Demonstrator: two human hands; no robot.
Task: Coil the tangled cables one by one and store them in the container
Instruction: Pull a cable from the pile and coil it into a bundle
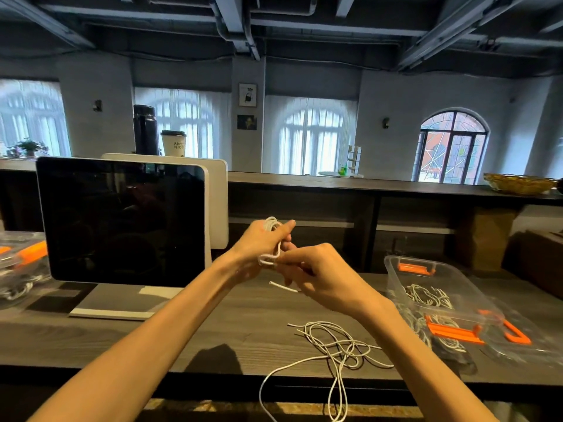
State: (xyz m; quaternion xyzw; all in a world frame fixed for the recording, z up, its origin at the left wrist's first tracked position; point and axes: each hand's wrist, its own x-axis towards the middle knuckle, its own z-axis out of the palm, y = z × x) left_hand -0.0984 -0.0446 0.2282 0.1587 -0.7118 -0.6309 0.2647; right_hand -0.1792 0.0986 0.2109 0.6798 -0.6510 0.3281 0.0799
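wrapping up one white cable [272,226] is what's going on right now, held up in the air over the wooden desk [213,327]. the left hand [262,243] is curling round the finished loops, with its fingers poking through the bundle, and the right hand [316,271] is pinching the loose tail just beside it, winding it across the middle of the coil. a short stub of the end is sticking out under the right hand. so i'm guessing this is the tie-off bit of the coiling step, nearly done for this one. next move is probably tucking that tail in snug so it isn't springing open, then carrying the bundle over to the clear container [432,287] with the orange clips sitting on the right, which is already holding some coiled cables. another tangled cable [338,345] is lying on the desk near the front edge, part of it dangling over, so that one's still waiting its turn. a dark monitor [122,220] is standing on the left.
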